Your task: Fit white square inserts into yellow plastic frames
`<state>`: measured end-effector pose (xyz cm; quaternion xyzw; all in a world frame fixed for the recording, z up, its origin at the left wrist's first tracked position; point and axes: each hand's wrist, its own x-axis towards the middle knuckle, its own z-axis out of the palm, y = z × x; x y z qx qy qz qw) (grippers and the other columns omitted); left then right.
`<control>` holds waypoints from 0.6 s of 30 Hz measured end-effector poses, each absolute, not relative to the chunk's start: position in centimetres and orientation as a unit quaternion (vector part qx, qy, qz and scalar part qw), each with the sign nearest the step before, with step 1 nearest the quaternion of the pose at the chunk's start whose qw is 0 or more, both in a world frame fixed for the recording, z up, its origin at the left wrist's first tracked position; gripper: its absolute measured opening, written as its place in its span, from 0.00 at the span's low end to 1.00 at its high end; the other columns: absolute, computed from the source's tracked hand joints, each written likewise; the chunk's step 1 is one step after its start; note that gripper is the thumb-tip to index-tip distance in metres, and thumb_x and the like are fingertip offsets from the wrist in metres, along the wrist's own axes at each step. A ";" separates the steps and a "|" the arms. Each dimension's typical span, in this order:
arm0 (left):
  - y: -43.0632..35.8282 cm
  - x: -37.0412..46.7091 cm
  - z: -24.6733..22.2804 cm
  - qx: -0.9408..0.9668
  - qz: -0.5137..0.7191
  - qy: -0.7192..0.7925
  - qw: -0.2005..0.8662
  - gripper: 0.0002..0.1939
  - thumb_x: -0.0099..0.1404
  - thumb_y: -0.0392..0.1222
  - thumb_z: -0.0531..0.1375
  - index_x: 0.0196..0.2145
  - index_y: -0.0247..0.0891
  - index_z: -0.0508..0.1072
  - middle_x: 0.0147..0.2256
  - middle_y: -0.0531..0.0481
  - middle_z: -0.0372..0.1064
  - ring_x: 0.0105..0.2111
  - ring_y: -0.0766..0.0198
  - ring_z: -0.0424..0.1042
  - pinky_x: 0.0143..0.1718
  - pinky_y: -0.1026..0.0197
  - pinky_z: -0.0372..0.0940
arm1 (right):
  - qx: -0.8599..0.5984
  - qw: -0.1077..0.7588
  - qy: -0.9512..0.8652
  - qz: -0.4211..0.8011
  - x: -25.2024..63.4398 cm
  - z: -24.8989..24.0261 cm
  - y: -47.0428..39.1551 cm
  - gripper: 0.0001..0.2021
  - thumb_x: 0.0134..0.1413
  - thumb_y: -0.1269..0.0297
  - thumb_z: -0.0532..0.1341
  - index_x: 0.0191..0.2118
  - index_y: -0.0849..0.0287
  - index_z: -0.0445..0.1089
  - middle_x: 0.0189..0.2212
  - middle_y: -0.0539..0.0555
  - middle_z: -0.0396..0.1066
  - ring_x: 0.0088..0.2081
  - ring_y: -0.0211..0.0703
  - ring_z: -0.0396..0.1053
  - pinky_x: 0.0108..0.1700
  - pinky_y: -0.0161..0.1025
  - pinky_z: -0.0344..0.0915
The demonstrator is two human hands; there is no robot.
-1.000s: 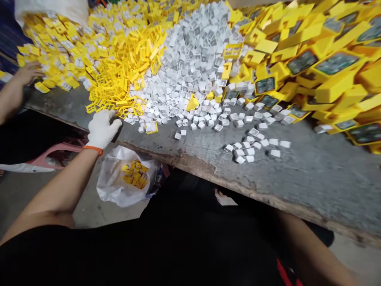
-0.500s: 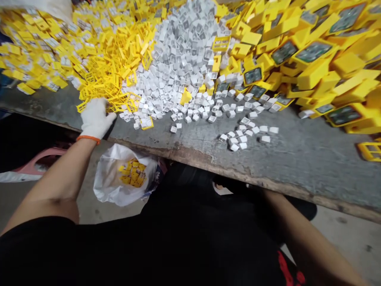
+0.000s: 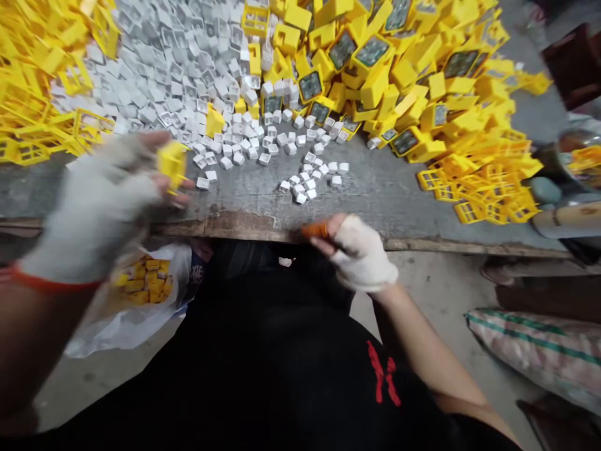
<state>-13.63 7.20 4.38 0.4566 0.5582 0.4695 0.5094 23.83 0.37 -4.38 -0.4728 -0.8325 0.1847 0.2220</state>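
My left hand (image 3: 110,188), in a white fingerless glove with an orange cuff and blurred by motion, pinches a small yellow plastic frame (image 3: 171,164) above the table's near side. My right hand (image 3: 359,250), gloved the same way, is at the wooden front edge with its fingers drawn together. An orange covering or object (image 3: 315,230) shows at its fingertips; whether anything else is held there is hidden. Between and beyond the hands lie loose white plastic caps (image 3: 303,181), in front of a large heap of such white caps (image 3: 188,81).
Yellow frames (image 3: 28,125) are piled at left. Yellow housings (image 3: 375,75) heap up at the back right, near more yellow frames (image 3: 483,181). Below the table edge, a white bag (image 3: 107,326) holds yellow pieces. A striped sack (image 3: 539,344) lies on the floor at right.
My left hand has come away from the frame pile with a yellow frame. My right hand has risen from below the table to its edge. The view has swung right.
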 end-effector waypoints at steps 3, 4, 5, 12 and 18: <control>5.0 -7.3 2.1 0.377 0.436 0.471 0.668 0.29 0.51 0.37 0.78 0.51 0.36 0.80 0.37 0.49 0.80 0.32 0.58 0.84 0.30 0.62 0.78 | -0.517 0.114 -0.848 0.037 22.1 -2.3 5.7 0.21 0.82 0.65 0.57 0.67 0.45 0.82 0.63 0.60 0.84 0.61 0.63 0.77 0.60 0.62 0.71; 4.5 -6.1 1.5 0.345 0.423 0.450 0.707 0.29 0.50 0.40 0.79 0.50 0.37 0.79 0.38 0.49 0.80 0.33 0.57 0.84 0.30 0.62 0.78 | -0.506 0.075 -0.859 0.016 21.5 -2.0 7.4 0.23 0.81 0.67 0.57 0.71 0.43 0.80 0.68 0.60 0.81 0.64 0.64 0.74 0.62 0.64 0.69; 4.0 -5.3 0.9 0.317 0.413 0.431 0.737 0.30 0.50 0.42 0.80 0.49 0.37 0.79 0.38 0.48 0.80 0.34 0.57 0.84 0.31 0.62 0.78 | -0.487 0.040 -0.873 0.005 21.0 -1.8 8.8 0.25 0.80 0.69 0.57 0.73 0.42 0.78 0.71 0.59 0.79 0.65 0.64 0.72 0.63 0.65 0.67; 2.5 -5.0 -1.3 0.225 0.437 0.388 0.780 0.28 0.56 0.52 0.82 0.48 0.39 0.79 0.44 0.46 0.81 0.41 0.55 0.84 0.32 0.64 0.75 | -0.422 -0.018 -0.906 -0.024 19.8 -2.6 13.0 0.17 0.81 0.65 0.58 0.56 0.49 0.86 0.52 0.59 0.87 0.57 0.61 0.73 0.63 0.64 0.62; 2.5 -4.1 -1.6 0.201 0.439 0.368 0.795 0.29 0.62 0.56 0.79 0.53 0.38 0.80 0.46 0.41 0.82 0.43 0.50 0.84 0.31 0.60 0.75 | -0.385 0.309 -0.868 0.040 20.1 -1.8 8.8 0.21 0.85 0.49 0.58 0.51 0.53 0.87 0.45 0.59 0.88 0.45 0.54 0.81 0.55 0.57 0.72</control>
